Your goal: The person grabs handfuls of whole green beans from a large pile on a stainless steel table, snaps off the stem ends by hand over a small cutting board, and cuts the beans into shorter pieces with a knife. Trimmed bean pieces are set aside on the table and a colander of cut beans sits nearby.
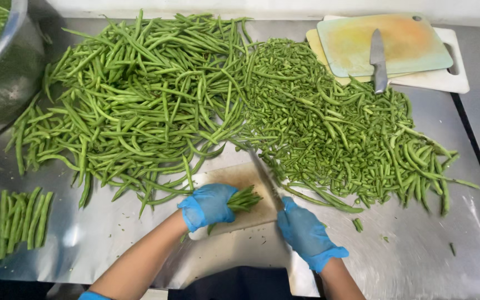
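Gloved left hand [208, 204] around bean bundle [244, 198]

Steel bowl [4, 66] cropped at the top-left corner, moving knife blade [265, 176] blurred, both forearms cut off below

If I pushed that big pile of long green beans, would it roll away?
Probably not. The long green beans lie tangled and crisscrossed, so they would likely drag together. Each looks thin and light. A few at the edge might slide on the shiny metal table.
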